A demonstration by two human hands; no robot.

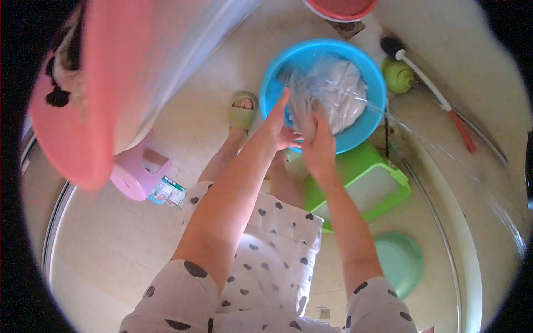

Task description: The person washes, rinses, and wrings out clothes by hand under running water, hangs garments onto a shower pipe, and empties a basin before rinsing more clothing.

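Observation:
A blue basin [267,83] stands ahead of me with a bunched white cloth [345,94] in it, partly under a clear, glassy layer of water. Over the near side of the basin, a blurred greyish wet cloth [301,102] lies between my hands. My left hand [281,126] is at its left, thumb up and fingers apart. Closed against its lower end is my right hand [319,141]; motion blur and the cloth partly hide these fingers. A thin stream of water [413,130] runs from the right toward the basin.
Close by on the right are a green-rimmed container [397,173], a mint-green basin [401,263], a yellow-green round object [398,76] and a long-handled brush [427,83]. A red basin [344,8] is beyond. Left are a pink stool [130,175] and a large pink object [97,139].

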